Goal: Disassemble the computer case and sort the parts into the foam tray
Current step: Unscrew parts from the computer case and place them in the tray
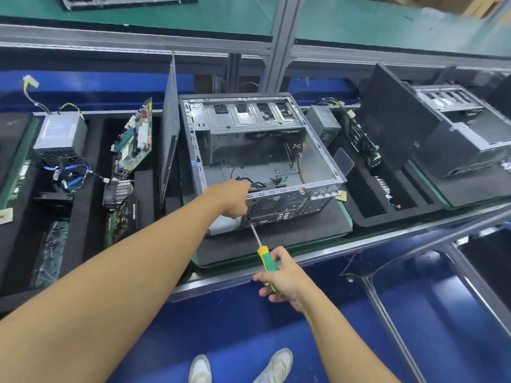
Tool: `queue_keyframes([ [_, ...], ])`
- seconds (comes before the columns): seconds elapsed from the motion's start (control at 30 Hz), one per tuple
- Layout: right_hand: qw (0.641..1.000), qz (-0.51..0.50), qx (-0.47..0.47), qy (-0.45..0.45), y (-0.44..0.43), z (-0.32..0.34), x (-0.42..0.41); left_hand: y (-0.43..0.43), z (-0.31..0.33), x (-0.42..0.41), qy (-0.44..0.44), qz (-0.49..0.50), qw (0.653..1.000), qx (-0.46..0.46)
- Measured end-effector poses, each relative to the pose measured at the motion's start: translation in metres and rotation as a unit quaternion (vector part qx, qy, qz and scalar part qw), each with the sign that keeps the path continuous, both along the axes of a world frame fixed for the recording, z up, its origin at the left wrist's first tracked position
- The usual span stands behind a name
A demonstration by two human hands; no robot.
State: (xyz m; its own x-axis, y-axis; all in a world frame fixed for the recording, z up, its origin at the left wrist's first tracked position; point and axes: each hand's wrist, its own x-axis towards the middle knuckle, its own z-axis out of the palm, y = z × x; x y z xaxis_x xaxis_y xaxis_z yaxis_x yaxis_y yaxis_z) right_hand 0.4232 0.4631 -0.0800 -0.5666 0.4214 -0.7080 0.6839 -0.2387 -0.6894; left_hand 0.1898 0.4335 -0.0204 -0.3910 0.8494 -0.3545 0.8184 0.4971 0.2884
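Note:
An open grey computer case (312, 150) lies on its side on a black mat, its inside stripped to bare metal and loose cables. My left hand (233, 199) grips the case's near rear panel at its top edge, by the fan grille. My right hand (282, 277) holds a yellow and green screwdriver (266, 261); its tip touches the rear panel just below the fan grille. The foam tray (91, 150) to the left holds a power supply (59, 136), a motherboard (135, 136) standing on edge and other boards.
The case's side panel (169, 128) stands upright between tray and case. A second foam tray (367, 217) on the right holds a power supply and boards, with another dark case (431, 128) beyond. The bench's metal edge (387, 239) runs in front; blue floor below.

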Motion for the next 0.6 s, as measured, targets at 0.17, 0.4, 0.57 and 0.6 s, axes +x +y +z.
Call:
queue_keyframes([
  [0.17,0.999,-0.019,-0.049,-0.007,-0.005,0.002,-0.005,0.000,-0.004,-0.002,0.007,-0.001,1.000,0.011],
  [0.4,0.999,-0.006,-0.037,0.033,-0.005,0.000,0.005,0.000,-0.005,-0.002,0.007,-0.003,1.000,0.013],
  [0.57,0.999,-0.035,-0.014,0.030,-0.007,-0.001,0.001,0.000,-0.004,-0.001,0.007,0.000,1.000,0.010],
  [0.6,0.999,-0.041,-0.018,0.026,-0.007,-0.001,-0.001,0.000,-0.005,-0.001,0.007,0.001,1.000,0.010],
])
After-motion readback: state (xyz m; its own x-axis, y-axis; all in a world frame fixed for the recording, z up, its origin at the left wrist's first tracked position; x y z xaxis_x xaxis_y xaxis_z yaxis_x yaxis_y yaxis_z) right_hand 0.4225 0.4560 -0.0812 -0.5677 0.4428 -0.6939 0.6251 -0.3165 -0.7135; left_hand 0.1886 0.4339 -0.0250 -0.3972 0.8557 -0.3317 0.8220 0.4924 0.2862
